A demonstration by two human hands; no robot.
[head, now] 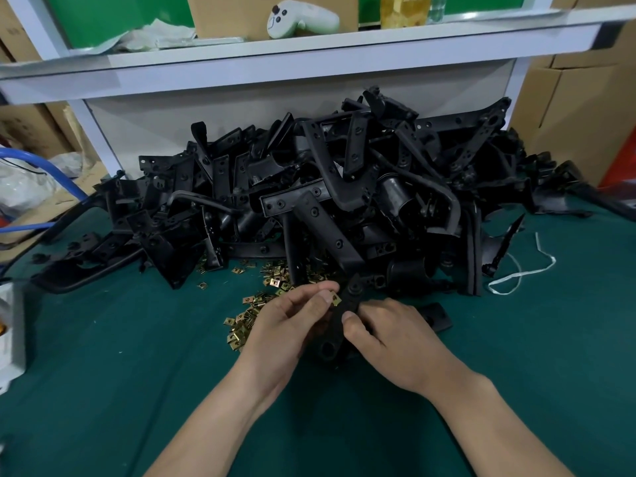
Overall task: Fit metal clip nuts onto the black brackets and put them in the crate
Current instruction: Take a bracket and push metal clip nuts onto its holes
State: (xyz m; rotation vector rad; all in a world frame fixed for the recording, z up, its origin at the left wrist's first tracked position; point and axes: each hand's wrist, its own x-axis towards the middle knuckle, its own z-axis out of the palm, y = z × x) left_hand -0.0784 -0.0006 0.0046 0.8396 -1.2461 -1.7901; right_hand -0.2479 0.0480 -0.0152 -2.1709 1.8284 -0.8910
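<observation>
Brass-coloured clip nut (pixel 335 299) pinched between thumb and forefinger of the left hand (pixel 292 325) and presented at the edge of a black bracket (pixel 351 299), near its upper end. The right hand (pixel 395 333) grips the bracket lower down, thumb curled over its face and fingers wrapped behind it. The bracket is held tilted above the green mat (pixel 137 390), just in front of the pile of brackets (pixel 327 201). Loose clip nuts (pixel 272 284) lie scattered on the mat between the pile and the left hand. The crate is not in view. The step in hand appears to be sliding the nut over the bracket's edge until its threaded hole meets the bracket's hole; whether the nut has begun to seat cannot be told. Likely faults from here: the nut goes on skewed if pushed at an angle, leaving the holes misaligned; the small springy nut slips from the pinch and drops among the loose ones; the bracket twists in the right hand's grip under the push, since it is held well below the fitting point; a part-seated nut works off when the bracket goes into the crate.
</observation>
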